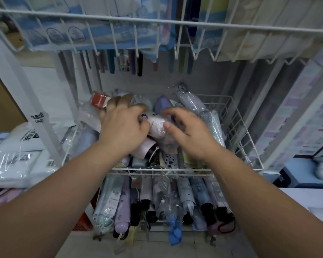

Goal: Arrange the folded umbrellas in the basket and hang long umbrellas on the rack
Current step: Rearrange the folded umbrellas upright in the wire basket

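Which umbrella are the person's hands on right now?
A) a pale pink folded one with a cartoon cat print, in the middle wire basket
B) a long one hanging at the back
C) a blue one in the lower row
A: both the left hand and the right hand are at the pink folded umbrella with the cat print, over the pile in the white wire basket.

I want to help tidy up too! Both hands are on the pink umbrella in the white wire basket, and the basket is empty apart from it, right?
Not quite. The head view shows the basket crowded with other folded umbrellas. Both hands, left and right, are on the pink umbrella.
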A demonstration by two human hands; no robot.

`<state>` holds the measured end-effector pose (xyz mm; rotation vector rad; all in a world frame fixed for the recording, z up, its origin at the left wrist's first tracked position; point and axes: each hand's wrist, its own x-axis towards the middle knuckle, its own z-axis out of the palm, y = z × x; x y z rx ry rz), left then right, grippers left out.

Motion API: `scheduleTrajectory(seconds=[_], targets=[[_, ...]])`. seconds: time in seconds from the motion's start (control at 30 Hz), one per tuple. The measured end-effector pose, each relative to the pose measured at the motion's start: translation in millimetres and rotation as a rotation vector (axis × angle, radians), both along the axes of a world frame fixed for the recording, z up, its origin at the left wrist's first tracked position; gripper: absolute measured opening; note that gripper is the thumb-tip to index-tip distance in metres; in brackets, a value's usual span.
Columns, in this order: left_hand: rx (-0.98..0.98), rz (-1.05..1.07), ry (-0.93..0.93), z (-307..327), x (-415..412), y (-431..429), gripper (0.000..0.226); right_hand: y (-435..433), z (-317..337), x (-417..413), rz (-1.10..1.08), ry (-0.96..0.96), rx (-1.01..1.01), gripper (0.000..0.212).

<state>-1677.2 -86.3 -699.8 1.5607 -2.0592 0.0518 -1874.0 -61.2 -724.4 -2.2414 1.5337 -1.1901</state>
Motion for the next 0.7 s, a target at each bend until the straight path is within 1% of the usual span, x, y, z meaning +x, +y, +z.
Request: scheduleTrajectory(seconds=[0.1,0.17,0.2,0.27,0.33,0.37,0.43,0.5,0.57,0.7], targets=[[-0.041,-0.133,0.030,1,-15,-1,0.041,-1,1,-41,-0.313,0.072,0.023,0.051],[0.026,-0.228,0.094,-1,-27,-5,0.043,2,-5,-64,-0.468,0.094,0.160,0.060],[0.077,-0.240,0.101,-3,-32,-5,0.043,4,-8,-72,-0.496,0.086,0.239,0.067],[0.159,-0.231,0.047,-8,-41,-6,0.044,11,-15,-80,-0.496,0.071,0.371,0.084],[0.173,-0.223,-0.020,-14,-46,-5,0.050,16,-18,-80,-0.465,0.060,0.476,0.100],[0.163,-0.222,-0.045,-16,-48,-4,0.054,18,-20,-78,-0.457,0.071,0.507,0.105],[0.150,-0.210,-0.068,-16,-50,-4,0.058,18,-24,-72,-0.465,0.120,0.537,0.105],[0.150,-0.215,-0.060,-16,-50,-4,0.062,17,-27,-67,-0.483,0.164,0.547,0.097],[0.145,-0.217,-0.042,-16,-50,-2,0.059,12,-25,-64,-0.508,0.164,0.552,0.091],[0.147,-0.187,-0.077,-11,-52,3,0.052,5,-23,-63,-0.539,0.191,0.594,0.097]])
